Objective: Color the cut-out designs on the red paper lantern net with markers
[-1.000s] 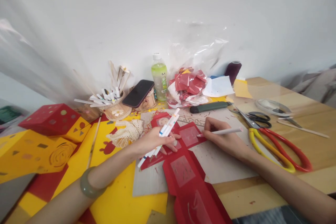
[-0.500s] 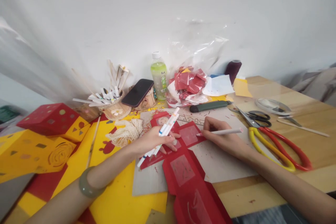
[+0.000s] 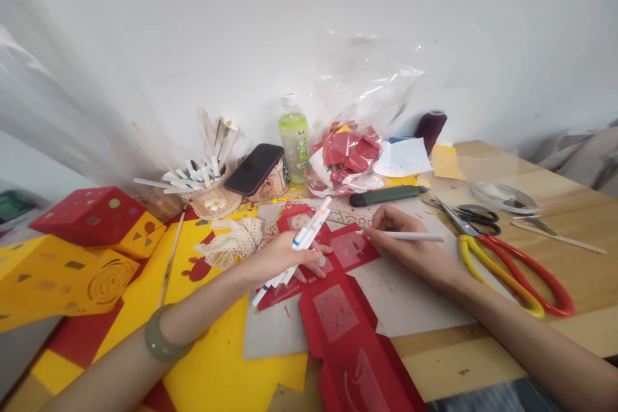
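Note:
A red paper box net (image 3: 338, 360) with clear panels over its cut-out windows lies flat on a grey board (image 3: 415, 309). My left hand (image 3: 290, 257) is closed around several white marker pens (image 3: 309, 232), its fingertips resting on the net's middle. Between the fingers of my right hand (image 3: 405, 241) is a single white marker pen (image 3: 420, 236), its tip at the upper edge of the net's right-hand panel (image 3: 347, 248). Faint marks show on that clear panel.
Large scissors (image 3: 502, 264) and a green-handled cutter (image 3: 386, 196) lie to the right and behind. A drink bottle (image 3: 293, 141), a phone (image 3: 255, 168) and a pen-filled basket (image 3: 212, 199) stand at the back. Decorated paper boxes (image 3: 53, 277) sit left.
My right hand has shifted slightly up and left, taking the pen's tip to the panel's upper edge. The left hand stays put.

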A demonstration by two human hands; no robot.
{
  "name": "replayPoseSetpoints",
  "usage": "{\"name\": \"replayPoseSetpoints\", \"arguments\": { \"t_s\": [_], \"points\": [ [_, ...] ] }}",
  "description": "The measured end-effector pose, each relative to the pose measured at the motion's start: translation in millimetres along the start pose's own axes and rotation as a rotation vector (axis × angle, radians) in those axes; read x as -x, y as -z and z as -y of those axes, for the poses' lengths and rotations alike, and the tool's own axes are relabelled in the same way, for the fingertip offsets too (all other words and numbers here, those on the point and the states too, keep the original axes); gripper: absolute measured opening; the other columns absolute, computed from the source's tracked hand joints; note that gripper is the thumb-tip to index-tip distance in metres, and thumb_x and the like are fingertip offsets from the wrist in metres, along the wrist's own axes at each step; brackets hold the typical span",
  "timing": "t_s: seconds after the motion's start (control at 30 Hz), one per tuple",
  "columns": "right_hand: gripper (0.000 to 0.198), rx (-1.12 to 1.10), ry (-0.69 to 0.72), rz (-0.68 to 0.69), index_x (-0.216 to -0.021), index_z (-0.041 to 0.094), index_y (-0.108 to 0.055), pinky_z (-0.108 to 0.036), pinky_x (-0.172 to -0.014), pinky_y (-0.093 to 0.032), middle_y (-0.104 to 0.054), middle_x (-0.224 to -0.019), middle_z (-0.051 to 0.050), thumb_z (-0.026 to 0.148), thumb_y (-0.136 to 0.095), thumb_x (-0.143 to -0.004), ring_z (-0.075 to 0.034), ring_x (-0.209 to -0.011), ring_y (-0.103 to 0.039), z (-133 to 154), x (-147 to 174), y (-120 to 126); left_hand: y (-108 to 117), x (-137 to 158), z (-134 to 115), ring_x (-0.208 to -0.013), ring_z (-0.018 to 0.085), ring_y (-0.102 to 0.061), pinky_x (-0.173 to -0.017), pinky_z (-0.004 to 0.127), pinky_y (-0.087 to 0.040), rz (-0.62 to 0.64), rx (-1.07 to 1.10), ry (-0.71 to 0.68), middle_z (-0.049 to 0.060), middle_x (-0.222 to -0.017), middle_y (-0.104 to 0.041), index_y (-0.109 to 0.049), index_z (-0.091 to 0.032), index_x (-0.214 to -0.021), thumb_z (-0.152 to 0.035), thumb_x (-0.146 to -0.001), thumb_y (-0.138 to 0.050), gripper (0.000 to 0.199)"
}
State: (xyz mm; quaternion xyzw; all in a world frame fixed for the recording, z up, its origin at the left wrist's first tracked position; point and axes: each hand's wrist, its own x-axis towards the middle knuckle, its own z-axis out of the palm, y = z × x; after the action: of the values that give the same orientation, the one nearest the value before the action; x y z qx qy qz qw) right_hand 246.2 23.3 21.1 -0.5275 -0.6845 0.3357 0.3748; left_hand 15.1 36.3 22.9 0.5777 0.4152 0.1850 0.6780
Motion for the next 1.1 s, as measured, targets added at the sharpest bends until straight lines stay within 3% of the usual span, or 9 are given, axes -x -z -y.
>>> {"name": "replayPoseSetpoints", "arguments": {
  "t_s": [0.43, 0.8, 1.0, 1.1],
  "points": [
    [0.016, 0.156, -0.013, 0.002, -0.061, 0.020, -0.041, -0.022, -0.049, -0.031, -0.045, -0.056, 0.004, 0.025, -0.050, -0.073, -0.011, -0.054, -0.040, -5.1, -3.2, -2.8, -0.1, 0.4, -0.7, -0.075, 0.018, -0.065, -0.048, 0.018, -0.045, 0.009, 0.018, -0.018, 0.016, -0.118, -0.054, -0.055, -0.011, -0.093, -0.029, -0.073, -0.059, 0.027],
    [0.015, 0.165, 0.001, 0.060, -0.062, 0.020, -0.042, -0.022, -0.051, -0.032, -0.046, -0.059, 0.004, 0.025, -0.049, -0.074, -0.011, -0.056, -0.040, -4.6, -2.7, -2.4, -2.1, 0.9, -5.7, -0.072, 0.017, -0.065, -0.046, 0.018, -0.043, -0.011, 0.008, 0.015, 0.018, -0.118, -0.053, -0.055, -0.011, -0.082, -0.033, -0.070, -0.061, 0.025],
    [0.016, 0.199, -0.014, -0.002, -0.062, 0.020, -0.041, -0.022, -0.050, -0.032, -0.045, -0.057, 0.004, 0.027, -0.049, -0.075, -0.012, -0.055, -0.040, -5.6, -3.8, -3.6, -1.5, 1.2, -4.9, -0.072, 0.017, -0.065, -0.046, 0.017, -0.043, -0.015, 0.005, 0.022, 0.018, -0.117, -0.053, -0.054, -0.011, -0.081, -0.035, -0.070, -0.062, 0.027],
    [0.015, 0.176, 0.011, 0.056, -0.063, 0.020, -0.042, -0.022, -0.051, -0.033, -0.047, -0.059, 0.003, 0.027, -0.049, -0.074, -0.012, -0.056, -0.041, -6.1, -3.7, -3.5, -2.0, 1.2, -5.4, -0.072, 0.017, -0.065, -0.046, 0.016, -0.043, -0.017, 0.004, 0.026, 0.018, -0.117, -0.053, -0.054, -0.011, -0.080, -0.035, -0.070, -0.062, 0.027]
  ]
}}
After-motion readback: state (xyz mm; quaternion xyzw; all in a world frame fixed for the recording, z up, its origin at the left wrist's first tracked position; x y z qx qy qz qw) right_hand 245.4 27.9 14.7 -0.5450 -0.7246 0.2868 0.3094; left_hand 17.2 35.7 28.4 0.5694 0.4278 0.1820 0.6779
